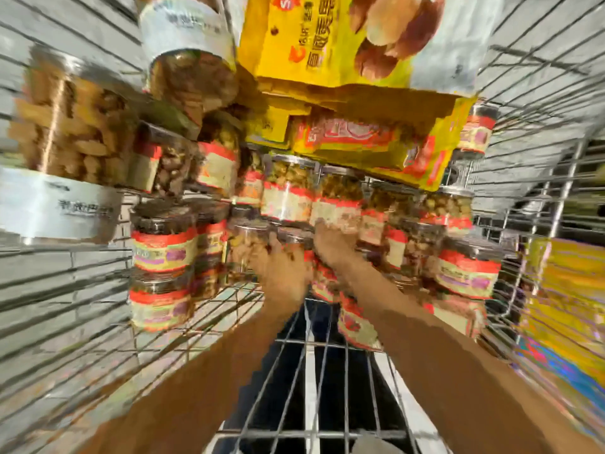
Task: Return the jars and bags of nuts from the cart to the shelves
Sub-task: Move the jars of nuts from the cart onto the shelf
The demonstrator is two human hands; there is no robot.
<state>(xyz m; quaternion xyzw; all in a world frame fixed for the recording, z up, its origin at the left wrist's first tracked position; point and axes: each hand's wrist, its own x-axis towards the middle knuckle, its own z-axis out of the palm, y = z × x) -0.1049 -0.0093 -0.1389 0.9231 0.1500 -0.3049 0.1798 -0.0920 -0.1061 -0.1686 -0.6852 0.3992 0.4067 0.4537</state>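
The frame is heavily blurred. I look down into a wire cart (98, 290) packed with clear jars of nuts with red and cream labels (163, 250) and yellow bags of nuts (327, 44) at the far end. Both my arms reach into the middle of the cart. My left hand (278, 267) lies against a clear jar of nuts (245, 247), its fingers seemingly curled round it. My right hand (330, 244) sits just to the right, its fingertips on a labelled jar (337, 211) in the row behind; the blur hides its grip.
Two bigger jars with white labels (59, 204) (186, 31) lie at the far left. More yellow packets (563, 306) show outside the cart's right wall. The cart's bare wire floor (311, 371) shows between my forearms.
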